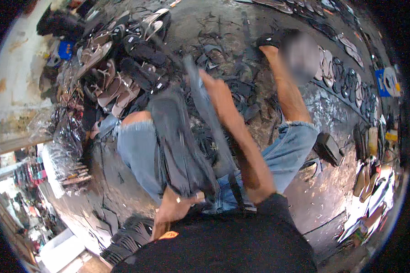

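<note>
Pretty blurry, but the left hand (174,208) has its grip round the near end of a long, dark, rounded slab (173,132) over the lap; right hand (217,93)'s smeared against a flat grey strip (209,109), can't tell its grip

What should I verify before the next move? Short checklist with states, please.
1. Left hand at the near end of the wide dark grey piece: ok.
2. Right hand firmly gripping the long grey strip: cannot tell; it is at the strip's far part, but motion blur hides the contact.
3. Hands well apart: ok; left near the body, right reaching forward.
4. Floor between the legs free of scraps: not ok; dark scraps are strewn there.
5. Sandals in the left-hand pile clear of both hands: ok.
6. Strip's edges undamaged: cannot tell, too blurred.
</note>
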`<state>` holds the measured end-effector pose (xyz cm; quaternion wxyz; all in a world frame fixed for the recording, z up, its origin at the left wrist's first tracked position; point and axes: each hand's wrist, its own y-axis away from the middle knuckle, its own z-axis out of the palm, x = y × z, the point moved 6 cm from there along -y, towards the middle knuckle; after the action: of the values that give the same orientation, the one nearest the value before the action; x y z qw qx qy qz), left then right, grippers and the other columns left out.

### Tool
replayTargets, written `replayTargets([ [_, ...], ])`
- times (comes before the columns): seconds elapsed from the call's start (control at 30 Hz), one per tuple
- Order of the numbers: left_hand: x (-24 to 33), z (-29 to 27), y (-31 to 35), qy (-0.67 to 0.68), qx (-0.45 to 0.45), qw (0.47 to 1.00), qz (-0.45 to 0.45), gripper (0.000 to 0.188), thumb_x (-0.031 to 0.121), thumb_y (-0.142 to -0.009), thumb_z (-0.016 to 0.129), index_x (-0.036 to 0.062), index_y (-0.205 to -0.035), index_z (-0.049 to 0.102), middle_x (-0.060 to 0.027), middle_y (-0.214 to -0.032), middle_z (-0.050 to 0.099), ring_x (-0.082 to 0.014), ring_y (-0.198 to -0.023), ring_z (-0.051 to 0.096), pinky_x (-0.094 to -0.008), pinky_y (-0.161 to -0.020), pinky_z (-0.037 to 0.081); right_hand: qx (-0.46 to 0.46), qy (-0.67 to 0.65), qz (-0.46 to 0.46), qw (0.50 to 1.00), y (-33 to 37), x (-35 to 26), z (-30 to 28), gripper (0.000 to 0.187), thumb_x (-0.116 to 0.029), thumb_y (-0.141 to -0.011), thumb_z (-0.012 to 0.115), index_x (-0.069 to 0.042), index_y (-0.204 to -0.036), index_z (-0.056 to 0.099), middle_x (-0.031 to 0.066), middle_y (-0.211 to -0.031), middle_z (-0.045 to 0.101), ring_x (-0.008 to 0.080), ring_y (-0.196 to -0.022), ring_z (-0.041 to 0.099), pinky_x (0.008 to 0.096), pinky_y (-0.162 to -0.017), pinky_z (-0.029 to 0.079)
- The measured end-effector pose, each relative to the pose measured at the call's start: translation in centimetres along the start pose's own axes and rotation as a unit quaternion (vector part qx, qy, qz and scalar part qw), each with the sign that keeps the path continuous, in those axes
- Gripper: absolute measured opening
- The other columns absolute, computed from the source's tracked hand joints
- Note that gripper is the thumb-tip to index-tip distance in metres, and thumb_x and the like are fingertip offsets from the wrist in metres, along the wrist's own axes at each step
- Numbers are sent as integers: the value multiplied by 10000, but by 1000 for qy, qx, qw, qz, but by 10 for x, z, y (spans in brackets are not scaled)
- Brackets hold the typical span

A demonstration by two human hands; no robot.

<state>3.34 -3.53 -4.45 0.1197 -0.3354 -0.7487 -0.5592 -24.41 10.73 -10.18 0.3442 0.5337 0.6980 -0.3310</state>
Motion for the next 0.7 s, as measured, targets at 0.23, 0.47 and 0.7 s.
replayTargets([
  [0.23, -13, -13, -9, 167, -20, 984, 56, 740, 57, -741, 853, -45, -1361, 461, -154, -1241, 631, -263, -1118, 643, -417, -897, 554, 201, 124, -101, 966, -44, -1, -133, 188, -242, -941, 659, -58, -902, 653, 141, -817, 699, 313, -761, 699, 425, -652, 550],
  [0.47, 71, 16, -23, 211, -121, 952, 185, 678, 79, -824, 802, -53, -1378, 433, -179, -1428, 494, -228, -1136, 632, -397, -936, 546, 98, -377, 139, 911, 86, -54, -75, 316, -297, -913, 767, 3, -995, 712, -57, -736, 586, 45, -673, 493, 234, -602, 411],
  [0.7, 147, -41, -14, 222, 8, 933, 282, 387, 311, -1001, 646, -34, -1175, 634, -41, -1011, 701, -120, -964, 654, -282, -869, 528, 102, -282, 54, 952, 147, -102, -88, 315, -287, -978, 663, -5, -1120, 663, -14, -703, 580, 69, -646, 516, 245, -586, 420],
])
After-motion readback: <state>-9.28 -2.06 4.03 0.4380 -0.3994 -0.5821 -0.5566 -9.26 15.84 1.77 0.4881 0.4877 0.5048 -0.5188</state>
